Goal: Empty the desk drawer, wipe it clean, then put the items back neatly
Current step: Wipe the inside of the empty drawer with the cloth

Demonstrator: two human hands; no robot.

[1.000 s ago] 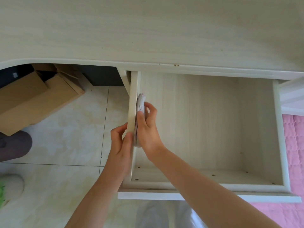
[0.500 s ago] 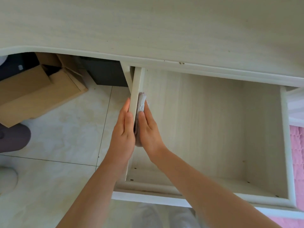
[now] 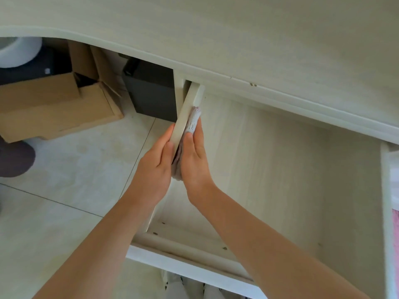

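We note both forearms extended forward, left grip (image 3: 156,160) and right grip (image 3: 194,157) side by side, fingers straight.

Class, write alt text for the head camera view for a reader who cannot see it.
A right hand presses a cloth against the inside of an empty open drawer's left wall, while the left hand steadies that wall from outside. A cardboard box sits under the desk.

Two hands (image 3: 155,167), one cloth (image 3: 192,123), one drawer (image 3: 269,169), one cardboard box (image 3: 54,108).
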